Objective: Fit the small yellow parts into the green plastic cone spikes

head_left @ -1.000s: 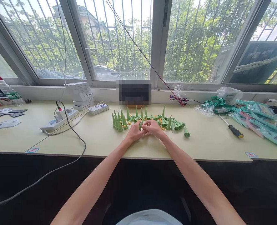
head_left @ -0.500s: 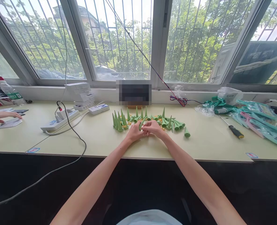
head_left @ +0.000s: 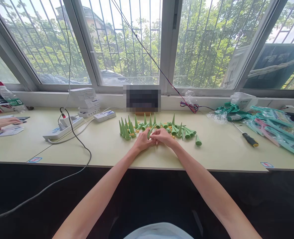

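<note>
Fingertips of the left hand point(head_left: 142, 141) and right hand point(head_left: 165, 136) grip one small green plastic cone point(head_left: 150, 129) between them, just above the pale cream tabletop point(head_left: 107, 146), tip toward one o'clock. At two o'clock of the hands lie loose green cones point(head_left: 186, 132), upright green cones point(head_left: 125, 130) at ten o'clock, a black-handled screwdriver point(head_left: 249, 139) at three.

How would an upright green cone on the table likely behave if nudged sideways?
Probably tips readily: the upright cones are tall on small bases. Then likely rolls in an arc, tapered like the lying cones. Probably light: the left hand holds a cone by fingertips.
</note>
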{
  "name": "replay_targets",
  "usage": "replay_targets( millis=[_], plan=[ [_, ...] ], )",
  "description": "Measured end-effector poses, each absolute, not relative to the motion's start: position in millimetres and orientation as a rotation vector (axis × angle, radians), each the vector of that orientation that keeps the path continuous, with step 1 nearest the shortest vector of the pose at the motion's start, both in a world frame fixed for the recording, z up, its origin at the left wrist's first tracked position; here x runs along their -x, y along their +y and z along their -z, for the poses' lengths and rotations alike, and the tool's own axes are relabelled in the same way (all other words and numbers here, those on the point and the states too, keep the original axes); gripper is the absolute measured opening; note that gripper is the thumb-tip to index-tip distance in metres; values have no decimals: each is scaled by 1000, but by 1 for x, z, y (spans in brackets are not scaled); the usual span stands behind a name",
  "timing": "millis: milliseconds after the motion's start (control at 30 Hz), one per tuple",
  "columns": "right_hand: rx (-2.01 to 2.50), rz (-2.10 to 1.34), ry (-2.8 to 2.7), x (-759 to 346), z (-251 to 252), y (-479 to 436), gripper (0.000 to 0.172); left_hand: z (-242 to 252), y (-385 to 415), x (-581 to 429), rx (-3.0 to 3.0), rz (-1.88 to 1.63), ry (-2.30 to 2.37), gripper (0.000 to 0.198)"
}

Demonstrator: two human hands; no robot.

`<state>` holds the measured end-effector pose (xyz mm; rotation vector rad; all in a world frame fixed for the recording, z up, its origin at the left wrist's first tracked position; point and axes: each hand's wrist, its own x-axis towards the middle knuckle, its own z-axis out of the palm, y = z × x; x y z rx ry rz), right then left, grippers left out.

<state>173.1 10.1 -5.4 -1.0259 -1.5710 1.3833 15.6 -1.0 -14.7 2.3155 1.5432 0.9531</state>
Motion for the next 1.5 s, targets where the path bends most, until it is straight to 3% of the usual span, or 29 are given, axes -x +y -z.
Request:
replay_targets(
  millis=[1500],
  plan=[
    [1030, -1343, -1798, -173, 4, 9, 20, 14, -1, -16, -2318, -993, 1516, 29]
  ],
)
